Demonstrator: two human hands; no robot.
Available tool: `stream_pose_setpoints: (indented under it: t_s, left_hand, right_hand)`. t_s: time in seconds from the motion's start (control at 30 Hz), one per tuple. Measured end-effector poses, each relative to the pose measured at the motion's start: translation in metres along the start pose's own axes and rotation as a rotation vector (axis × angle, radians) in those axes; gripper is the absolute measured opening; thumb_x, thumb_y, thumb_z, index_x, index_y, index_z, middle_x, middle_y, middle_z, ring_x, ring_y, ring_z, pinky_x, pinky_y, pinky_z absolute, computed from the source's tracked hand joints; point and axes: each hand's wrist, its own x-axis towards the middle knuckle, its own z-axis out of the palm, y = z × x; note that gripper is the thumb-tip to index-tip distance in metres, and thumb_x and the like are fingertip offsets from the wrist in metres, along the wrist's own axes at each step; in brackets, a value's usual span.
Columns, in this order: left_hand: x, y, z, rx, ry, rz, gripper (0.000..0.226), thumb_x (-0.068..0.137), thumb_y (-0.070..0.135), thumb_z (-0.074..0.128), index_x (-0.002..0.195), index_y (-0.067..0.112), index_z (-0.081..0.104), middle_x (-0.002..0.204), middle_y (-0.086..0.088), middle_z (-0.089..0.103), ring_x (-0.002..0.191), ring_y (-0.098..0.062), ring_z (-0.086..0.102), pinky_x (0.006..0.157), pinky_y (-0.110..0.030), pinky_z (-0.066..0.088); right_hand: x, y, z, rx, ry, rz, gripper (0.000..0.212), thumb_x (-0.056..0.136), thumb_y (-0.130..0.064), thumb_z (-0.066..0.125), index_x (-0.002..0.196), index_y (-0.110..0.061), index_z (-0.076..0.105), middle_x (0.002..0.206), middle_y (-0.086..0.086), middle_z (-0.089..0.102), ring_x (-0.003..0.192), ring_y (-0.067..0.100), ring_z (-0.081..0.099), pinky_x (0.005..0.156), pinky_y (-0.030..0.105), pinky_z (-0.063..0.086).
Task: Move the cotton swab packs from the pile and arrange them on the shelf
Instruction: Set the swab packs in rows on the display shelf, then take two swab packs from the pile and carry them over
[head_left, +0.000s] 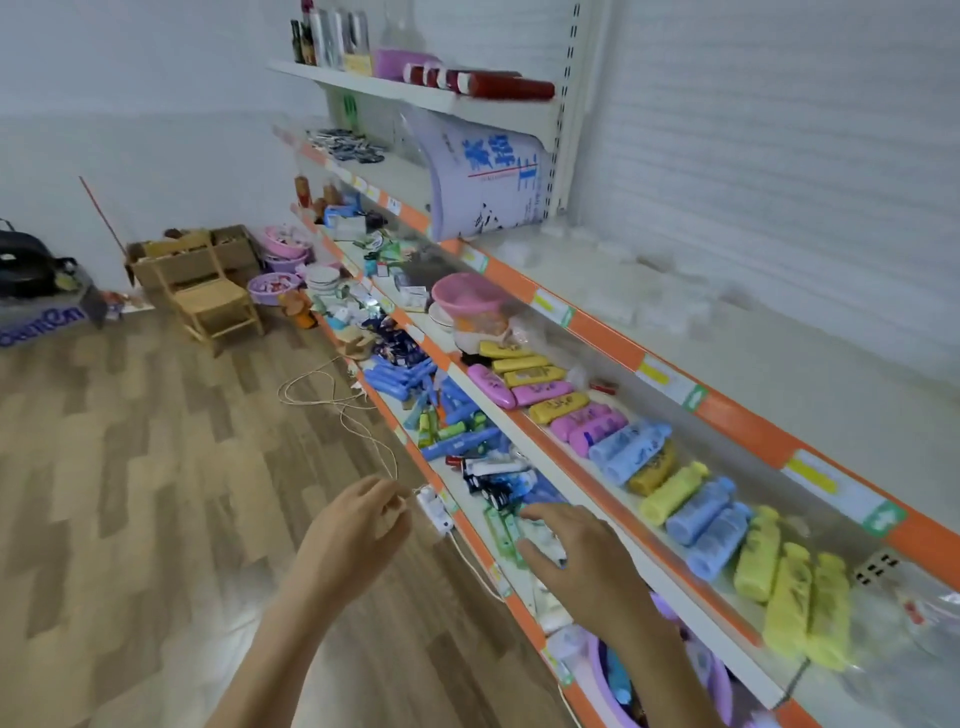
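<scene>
Fingers (535, 551) of the right hand (576, 561) spread apart over small packs (501, 527) at the low shelf's orange edge (480, 551); left hand (358, 519) hangs loosely curled, empty, above open wood floor (156, 467). Whether those packs are cotton swabs is unclear. Bottles (701, 514) crowd the shelf above.

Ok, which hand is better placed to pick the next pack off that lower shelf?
Probably the right hand: it is spread open directly over the jumbled packs on the lower shelf. The left hand hangs over the floor, short of the shelf edge, fingers loosely curled.
</scene>
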Motion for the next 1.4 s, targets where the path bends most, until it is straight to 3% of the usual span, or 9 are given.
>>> stream_pose_setpoints:
  t_s: [0.17,0.47,0.53,0.63,0.87,1.0,1.1,1.3,1.4]
  left_hand:
    - [0.073,-0.03,-0.004,-0.012,-0.029,0.068,0.016,0.085,0.028,0.054,0.097,0.023,0.063,0.083,0.018,0.052,0.077,-0.001,0.055,0.066,-0.024,0.047]
    - [0.245,-0.033,0.046,-0.052,-0.143,0.27,0.018,0.089,0.026,0.056,0.106,0.026,0.06,0.094,0.017,0.054,0.079,0.0,0.053,0.067,-0.019,0.046]
    - [0.292,-0.028,0.058,-0.067,-0.153,0.309,0.017,0.088,0.025,0.057,0.104,0.032,0.057,0.091,0.02,0.052,0.079,0.004,0.051,0.067,-0.015,0.043]
    - [0.366,-0.016,0.073,-0.078,-0.165,0.373,0.017,0.087,0.024,0.058,0.102,0.031,0.058,0.087,0.02,0.051,0.078,0.004,0.05,0.067,-0.019,0.045]
    - [0.53,0.024,0.095,-0.097,-0.141,0.521,0.022,0.085,0.029,0.055,0.104,0.02,0.062,0.088,0.011,0.055,0.08,-0.001,0.052,0.072,-0.019,0.044]
    - [0.619,0.038,0.12,-0.084,-0.179,0.581,0.02,0.086,0.029,0.058,0.106,0.026,0.06,0.093,0.013,0.059,0.084,-0.001,0.054,0.076,-0.017,0.043]
    - [0.679,0.053,0.149,-0.086,-0.234,0.611,0.024,0.086,0.034,0.057,0.109,0.028,0.057,0.095,0.014,0.058,0.087,-0.004,0.055,0.081,-0.027,0.048]
    - [0.75,0.069,0.211,-0.067,-0.509,0.608,0.042,0.089,0.027,0.058,0.127,0.014,0.048,0.127,0.0,0.047,0.116,-0.013,0.044,0.093,-0.019,0.033]
    - [0.771,0.057,0.239,-0.019,-0.597,0.596,0.065,0.079,0.051,0.059,0.133,0.019,0.041,0.138,0.002,0.038,0.126,-0.015,0.037,0.101,-0.028,0.033]
  right_hand:
    - [0.069,-0.007,0.005,-0.006,0.014,-0.003,0.032,0.09,-0.038,0.054,0.12,-0.028,0.056,0.116,-0.012,0.058,0.106,0.005,0.051,0.091,0.019,0.038]
    - [0.202,0.055,-0.039,-0.009,0.14,0.043,0.025,0.088,-0.047,0.05,0.112,-0.039,0.055,0.103,-0.037,0.046,0.095,-0.02,0.04,0.083,0.008,0.036]
    - [0.24,0.075,-0.056,0.016,0.208,0.039,0.035,0.081,-0.056,0.044,0.108,-0.039,0.057,0.102,-0.036,0.049,0.097,-0.014,0.046,0.083,0.011,0.038]
    - [0.295,0.104,-0.079,0.033,0.298,0.033,0.032,0.082,-0.049,0.05,0.107,-0.033,0.061,0.104,-0.024,0.057,0.099,-0.002,0.053,0.089,0.022,0.043]
    - [0.395,0.147,-0.154,0.014,0.396,0.057,0.025,0.088,-0.038,0.056,0.112,-0.036,0.057,0.11,-0.027,0.053,0.102,-0.007,0.047,0.088,0.009,0.035]
    - [0.448,0.178,-0.179,0.042,0.463,0.126,0.024,0.087,-0.034,0.058,0.111,-0.031,0.059,0.112,-0.017,0.057,0.102,0.001,0.052,0.092,0.024,0.042]
    - [0.484,0.2,-0.185,0.03,0.448,0.199,0.025,0.088,-0.034,0.058,0.112,-0.03,0.058,0.116,-0.014,0.056,0.106,0.003,0.05,0.091,0.023,0.041]
    - [0.536,0.251,-0.164,-0.131,0.35,0.457,0.039,0.091,-0.033,0.053,0.128,-0.022,0.048,0.134,-0.005,0.045,0.122,0.015,0.04,0.099,0.027,0.033]
    - [0.552,0.266,-0.146,-0.233,0.156,0.603,0.058,0.092,-0.037,0.048,0.144,-0.024,0.025,0.153,-0.001,0.018,0.141,0.02,0.013,0.112,0.037,0.015]
